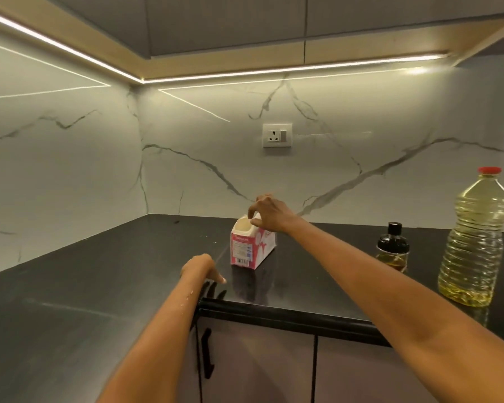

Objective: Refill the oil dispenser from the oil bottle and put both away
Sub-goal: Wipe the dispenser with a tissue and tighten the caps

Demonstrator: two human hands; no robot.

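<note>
A large clear oil bottle [474, 242] with a red cap stands on the dark counter at the right, nearly full of yellow oil. Left of it stands a small glass oil dispenser [392, 251] with a black lid and a little amber oil at the bottom. My right hand [269, 213] reaches over a pink-and-white carton [250, 248] in the middle of the counter, fingers curled above its open top; whether they pinch anything is unclear. My left hand [202, 269] rests on the counter near the front edge, fingers pointing down onto the surface.
The dark counter [99, 286] runs into a corner at the left under a marble backsplash. A wall socket [277, 135] sits above the carton. Below the counter edge are cabinet doors with a black handle [207, 353].
</note>
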